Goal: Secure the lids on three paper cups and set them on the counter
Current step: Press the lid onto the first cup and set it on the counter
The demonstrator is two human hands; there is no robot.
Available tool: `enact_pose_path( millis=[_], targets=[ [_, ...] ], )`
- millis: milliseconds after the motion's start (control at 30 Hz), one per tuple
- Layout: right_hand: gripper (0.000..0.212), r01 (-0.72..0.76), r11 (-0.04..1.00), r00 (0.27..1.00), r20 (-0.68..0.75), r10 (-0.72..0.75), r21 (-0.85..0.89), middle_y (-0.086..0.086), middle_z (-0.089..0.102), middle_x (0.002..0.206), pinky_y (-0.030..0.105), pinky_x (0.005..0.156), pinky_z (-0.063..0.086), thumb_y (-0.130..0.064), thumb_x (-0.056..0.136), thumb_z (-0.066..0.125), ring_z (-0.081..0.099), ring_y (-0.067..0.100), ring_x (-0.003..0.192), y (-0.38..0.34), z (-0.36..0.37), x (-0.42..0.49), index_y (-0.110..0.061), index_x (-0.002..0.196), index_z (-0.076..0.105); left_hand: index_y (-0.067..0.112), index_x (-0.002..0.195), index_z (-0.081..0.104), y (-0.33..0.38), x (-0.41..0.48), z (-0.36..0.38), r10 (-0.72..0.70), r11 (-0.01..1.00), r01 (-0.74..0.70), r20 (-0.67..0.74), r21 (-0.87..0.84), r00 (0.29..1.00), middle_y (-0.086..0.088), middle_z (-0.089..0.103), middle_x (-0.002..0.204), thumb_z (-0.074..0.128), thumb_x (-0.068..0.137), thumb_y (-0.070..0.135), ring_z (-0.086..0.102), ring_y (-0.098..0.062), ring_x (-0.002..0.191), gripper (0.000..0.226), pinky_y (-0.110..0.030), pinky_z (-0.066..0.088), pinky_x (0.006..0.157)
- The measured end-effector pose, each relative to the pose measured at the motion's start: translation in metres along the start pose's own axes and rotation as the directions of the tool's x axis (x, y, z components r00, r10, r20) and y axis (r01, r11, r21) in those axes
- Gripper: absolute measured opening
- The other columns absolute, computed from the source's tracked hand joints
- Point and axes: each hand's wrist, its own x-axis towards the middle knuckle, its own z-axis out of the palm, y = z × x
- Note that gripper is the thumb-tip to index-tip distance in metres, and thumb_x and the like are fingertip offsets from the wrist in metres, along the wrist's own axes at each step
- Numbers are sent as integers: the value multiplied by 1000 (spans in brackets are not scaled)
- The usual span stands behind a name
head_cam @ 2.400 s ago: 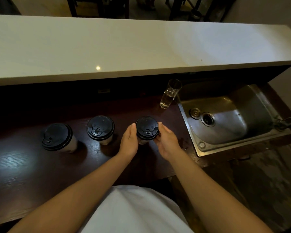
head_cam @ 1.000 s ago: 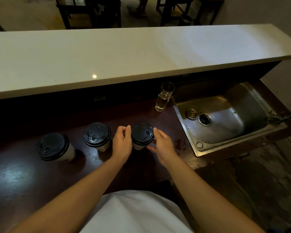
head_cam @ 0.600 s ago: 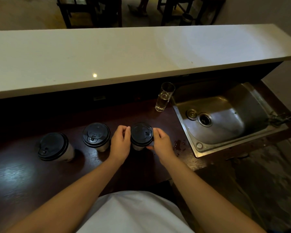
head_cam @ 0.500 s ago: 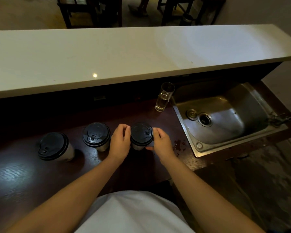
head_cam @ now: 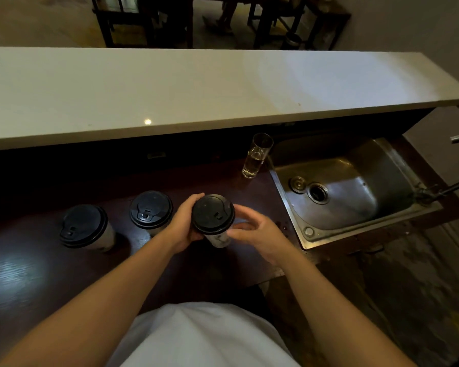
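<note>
Three white paper cups wear black lids. The left cup (head_cam: 83, 225) and the middle cup (head_cam: 151, 210) stand on the dark wooden worktop (head_cam: 37, 276). The third cup (head_cam: 213, 215) is raised off the worktop and tilted, its white wall showing below the lid. My left hand (head_cam: 184, 225) grips it from the left, fingers curled round the wall under the lid. My right hand (head_cam: 257, 233) hovers at the cup's right side with loosely spread fingers, holding nothing. The long white counter (head_cam: 196, 86) runs across above the worktop.
A tall glass (head_cam: 257, 156) part full of clear liquid stands near the steel sink (head_cam: 355, 192) at the right. A tap arm (head_cam: 456, 184) reaches over the sink's right rim. Dark droplets lie on the worktop by the sink. Chairs stand beyond the counter.
The third cup, held between both hands on the worktop before, has come up in my left hand and tilted. My right hand has let go and opened beside it.
</note>
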Motion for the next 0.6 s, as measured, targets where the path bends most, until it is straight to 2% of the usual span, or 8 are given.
enact_pose_path(
  millis=[100,200,267,367,433,467,500,600],
  targets=[
    [70,39,982,999,36,-33,-182,-9,69,124,18,85,53,0,75,83,65,-1,112,-5,0,-2,-24,135,59,20,85,68,5,-3,7,-32,999,29,78,33,996,-1,73,75,50,94,46,67,-20,77,34,-32,49,69],
    [79,27,949,999,45,-13,-315,-13,66,127,14,89,49,-5,68,89,59,-1,120,-7,1,-4,-29,136,55,19,90,66,6,-3,15,-92,994,85,95,72,991,-4,70,82,52,93,46,65,-21,79,31,-32,50,68],
    [83,5,933,999,47,13,-360,-16,63,127,10,86,47,-6,66,91,55,-6,119,-8,2,-7,-35,133,51,16,92,67,4,-3,18,-81,996,80,44,26,996,-6,71,85,50,96,45,66,-23,80,34,-35,50,73],
    [88,14,918,998,56,9,-396,-11,60,129,15,90,48,-8,62,93,57,0,120,-8,1,-6,-35,131,44,11,92,68,-7,5,18,0,1000,-1,-108,-11,994,-11,71,85,42,102,44,65,-29,82,43,-39,51,79],
    [89,17,918,998,68,10,-396,-8,57,131,17,81,54,-6,63,93,58,7,121,-12,-2,-4,-32,130,40,14,87,64,-24,8,12,66,992,-40,-211,123,975,-13,70,86,40,103,41,65,-28,79,40,-41,52,75],
    [88,4,917,997,74,28,-398,-7,54,132,19,74,57,-6,64,92,58,10,120,-15,-5,-3,-32,130,39,15,89,64,-36,8,6,163,943,-82,-233,322,959,-14,70,92,41,103,39,66,-29,84,36,-43,52,76],
    [87,-11,915,996,80,47,-403,-8,51,132,21,69,58,-7,65,92,58,13,118,-20,-8,-1,-32,130,38,13,94,64,-50,9,-2,288,825,-138,-197,548,937,-15,70,98,44,103,36,66,-30,90,31,-42,50,78],
    [87,3,885,993,105,52,-465,-13,48,127,24,67,61,-9,67,90,58,15,113,-34,-25,11,-31,133,37,11,108,62,-88,8,-18,529,323,-235,30,917,848,-14,64,109,52,96,39,60,-33,99,33,-42,53,78]
  ],
)
